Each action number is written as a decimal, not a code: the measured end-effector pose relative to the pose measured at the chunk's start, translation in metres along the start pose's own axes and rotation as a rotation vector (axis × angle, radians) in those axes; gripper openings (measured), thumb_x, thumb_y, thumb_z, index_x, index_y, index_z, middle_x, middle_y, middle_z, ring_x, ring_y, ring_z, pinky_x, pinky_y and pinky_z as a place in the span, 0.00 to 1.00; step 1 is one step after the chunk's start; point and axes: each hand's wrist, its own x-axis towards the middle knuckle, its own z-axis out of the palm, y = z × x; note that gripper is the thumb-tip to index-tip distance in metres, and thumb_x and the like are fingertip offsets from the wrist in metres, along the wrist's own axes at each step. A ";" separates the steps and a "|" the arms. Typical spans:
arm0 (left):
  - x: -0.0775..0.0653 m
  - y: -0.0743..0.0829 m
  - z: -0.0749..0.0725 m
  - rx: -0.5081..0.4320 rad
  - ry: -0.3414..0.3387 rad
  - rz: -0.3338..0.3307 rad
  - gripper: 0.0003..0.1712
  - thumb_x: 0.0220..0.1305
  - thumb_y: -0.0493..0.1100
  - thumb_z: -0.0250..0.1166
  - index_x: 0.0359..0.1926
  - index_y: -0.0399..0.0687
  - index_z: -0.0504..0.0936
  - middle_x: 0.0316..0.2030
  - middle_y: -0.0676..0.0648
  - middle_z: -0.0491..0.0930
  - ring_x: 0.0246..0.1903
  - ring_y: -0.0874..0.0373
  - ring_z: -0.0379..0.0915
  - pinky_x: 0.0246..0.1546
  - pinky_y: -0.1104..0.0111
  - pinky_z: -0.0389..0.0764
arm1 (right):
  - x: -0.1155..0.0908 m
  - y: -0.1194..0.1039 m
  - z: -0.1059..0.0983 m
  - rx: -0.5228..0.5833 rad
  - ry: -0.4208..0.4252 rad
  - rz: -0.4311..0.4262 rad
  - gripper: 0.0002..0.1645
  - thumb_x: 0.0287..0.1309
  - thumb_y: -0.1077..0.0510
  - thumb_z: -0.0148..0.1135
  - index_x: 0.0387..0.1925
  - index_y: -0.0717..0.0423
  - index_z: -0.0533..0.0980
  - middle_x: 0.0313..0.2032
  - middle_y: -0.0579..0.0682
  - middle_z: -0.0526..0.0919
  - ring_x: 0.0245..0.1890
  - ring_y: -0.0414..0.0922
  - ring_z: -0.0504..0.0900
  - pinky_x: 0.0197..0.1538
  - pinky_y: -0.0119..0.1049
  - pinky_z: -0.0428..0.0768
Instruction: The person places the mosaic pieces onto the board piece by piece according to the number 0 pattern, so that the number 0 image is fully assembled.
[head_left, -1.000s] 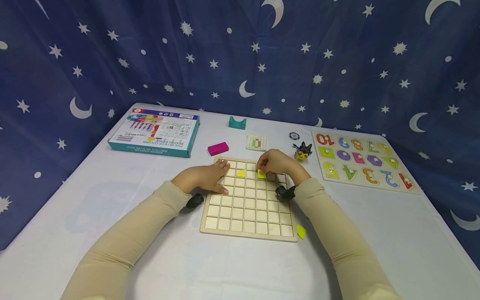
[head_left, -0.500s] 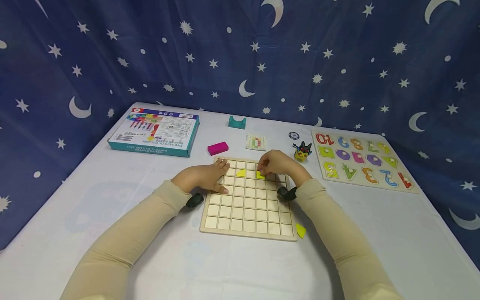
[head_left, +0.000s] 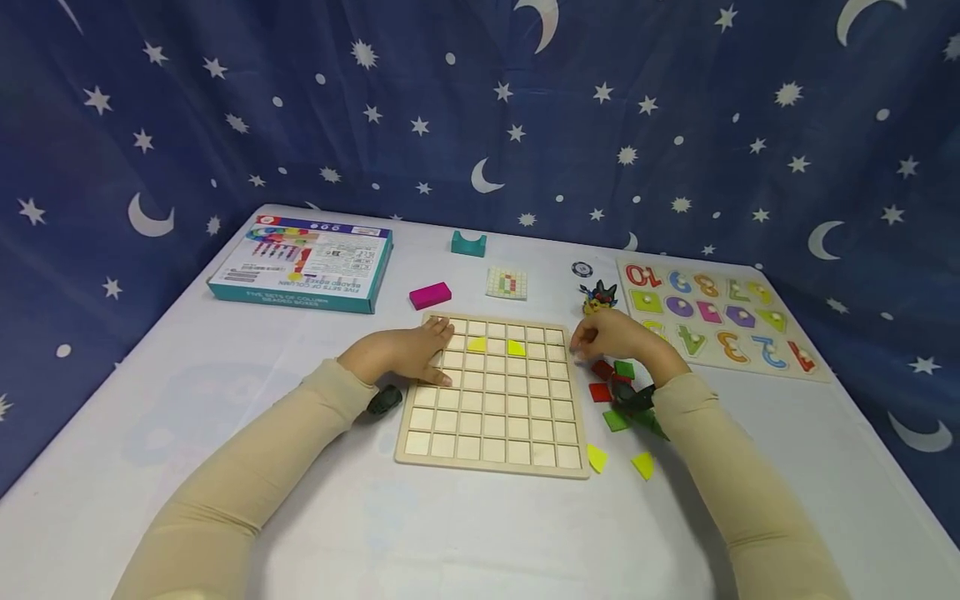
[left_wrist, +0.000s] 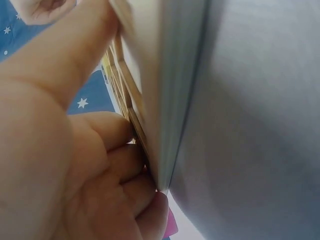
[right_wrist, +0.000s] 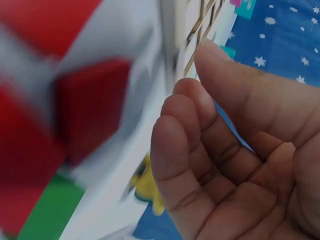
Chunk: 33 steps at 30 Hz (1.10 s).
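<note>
A wooden grid board (head_left: 493,450) lies flat on the table. My left hand (head_left: 401,354) rests on its upper left edge, fingers and thumb spread over the rim; the left wrist view shows that thumb (left_wrist: 65,60) along the frame. Two yellow quarter-round tiles, a left one (head_left: 477,344) and a right one (head_left: 516,347), sit in cells of one upper row. Just off the board's right edge, my right hand (head_left: 618,337) hovers with loosely curled fingers (right_wrist: 172,150) and nothing between them. Below it are red tiles (head_left: 599,392) and green tiles (head_left: 615,420), partly hidden by the wrist camera.
Two more yellow tiles (head_left: 642,465) lie near the board's lower right corner. Behind the board are a magenta block (head_left: 431,295), a small pattern card (head_left: 507,283) and a teal stand (head_left: 468,244). A box (head_left: 300,265) stands left, a number puzzle (head_left: 720,317) right, beside a small figure (head_left: 599,297).
My right hand has let go of the yellow tile, now in its cell, and moved right off the board. Red, green and another yellow tile have come into sight. My left hand has stayed put.
</note>
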 end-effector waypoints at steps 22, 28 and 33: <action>-0.003 0.001 -0.002 -0.004 0.007 0.003 0.52 0.62 0.57 0.58 0.69 0.29 0.40 0.70 0.32 0.35 0.70 0.41 0.27 0.69 0.53 0.41 | -0.037 0.053 -0.004 0.072 -0.003 0.153 0.14 0.47 0.66 0.65 0.39 0.62 0.79 0.33 0.51 0.77 0.35 0.46 0.70 0.41 0.34 0.72; -0.002 0.001 0.000 -0.016 0.013 0.004 0.51 0.62 0.56 0.58 0.69 0.29 0.41 0.70 0.32 0.36 0.70 0.41 0.28 0.69 0.53 0.41 | -0.037 0.054 -0.003 0.074 -0.005 0.150 0.14 0.47 0.67 0.65 0.40 0.63 0.78 0.31 0.51 0.74 0.34 0.46 0.69 0.37 0.33 0.70; 0.000 0.000 0.000 -0.017 0.013 0.000 0.52 0.61 0.57 0.58 0.69 0.30 0.41 0.70 0.33 0.35 0.70 0.42 0.27 0.69 0.53 0.41 | -0.037 0.054 -0.003 0.066 -0.008 0.156 0.15 0.46 0.67 0.65 0.40 0.63 0.78 0.31 0.51 0.74 0.34 0.46 0.69 0.38 0.34 0.70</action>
